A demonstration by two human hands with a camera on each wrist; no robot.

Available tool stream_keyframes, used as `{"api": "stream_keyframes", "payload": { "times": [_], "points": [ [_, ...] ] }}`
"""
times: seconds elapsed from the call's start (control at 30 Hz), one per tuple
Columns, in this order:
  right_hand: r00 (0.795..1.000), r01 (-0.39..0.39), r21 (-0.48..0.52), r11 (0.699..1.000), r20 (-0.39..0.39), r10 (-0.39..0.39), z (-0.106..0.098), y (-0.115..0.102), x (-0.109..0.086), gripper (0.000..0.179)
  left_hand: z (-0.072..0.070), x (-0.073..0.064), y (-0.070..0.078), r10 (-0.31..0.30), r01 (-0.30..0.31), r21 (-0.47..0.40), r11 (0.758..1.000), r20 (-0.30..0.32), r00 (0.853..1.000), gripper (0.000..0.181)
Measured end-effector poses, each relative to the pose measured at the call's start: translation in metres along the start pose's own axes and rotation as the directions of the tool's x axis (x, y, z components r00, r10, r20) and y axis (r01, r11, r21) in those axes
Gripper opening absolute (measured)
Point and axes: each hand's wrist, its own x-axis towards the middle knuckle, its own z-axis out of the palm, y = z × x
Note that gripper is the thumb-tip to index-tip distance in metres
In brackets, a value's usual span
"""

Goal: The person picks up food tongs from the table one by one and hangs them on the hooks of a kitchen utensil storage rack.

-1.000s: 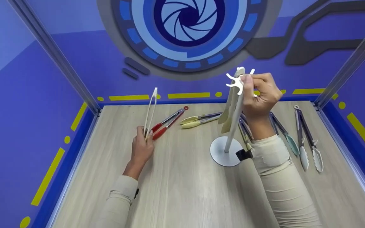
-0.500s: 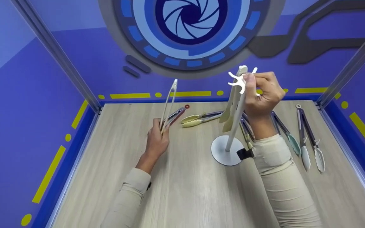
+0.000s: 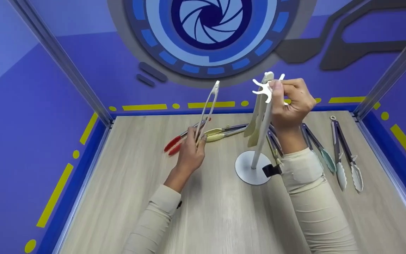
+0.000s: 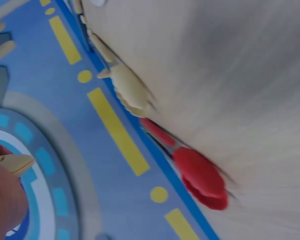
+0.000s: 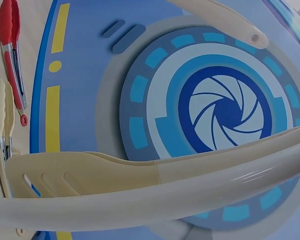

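My left hand (image 3: 190, 153) grips a pair of cream tongs (image 3: 214, 93) low down, with the joined end pointing up. A pale tip (image 4: 15, 162) sticks out past the fingers in the left wrist view. My right hand (image 3: 293, 104) pinches the white hooked top (image 3: 264, 90) of an upright stand. Its pole (image 3: 262, 132) rises from a round silver base (image 3: 250, 168). Cream utensils (image 3: 254, 135) hang from the hooks, and the right wrist view shows a slotted, flat-bladed head (image 5: 85, 172) behind the pole. The held tongs are left of the stand, apart from it.
On the wooden table (image 3: 136, 197) behind my left hand lie red tongs (image 3: 173, 144) and pale yellow tongs (image 3: 216, 136). More tongs (image 3: 275, 144) lie behind the stand. Teal-tipped tongs (image 3: 326, 160) and white-tipped tongs (image 3: 356, 176) are at the right. Blue walls (image 3: 93, 74) enclose the table.
My left hand has moved right with the cream tongs, toward the stand and past the red tongs, and the tongs now lean more to the right. The right hand stays on the stand's top.
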Motion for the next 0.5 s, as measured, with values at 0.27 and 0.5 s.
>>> {"api": "stream_keyframes", "payload": {
  "times": [0.27, 0.5],
  "points": [
    [1.000, 0.005, 0.005, 1.000, -0.007, -0.005, 0.000, -0.002, 0.000, 0.025, 0.013, 0.015, 0.031, 0.043, -0.043, 0.011, 0.999, 0.007, 0.999, 0.018],
    [1.000, 0.010, 0.010, 1.000, -0.004, -0.010, 0.000, -0.003, -0.001, 0.025, 0.014, 0.022, 0.048, 0.080, -0.081, 0.028, 0.996, 0.036, 0.996, 0.024]
  ]
}}
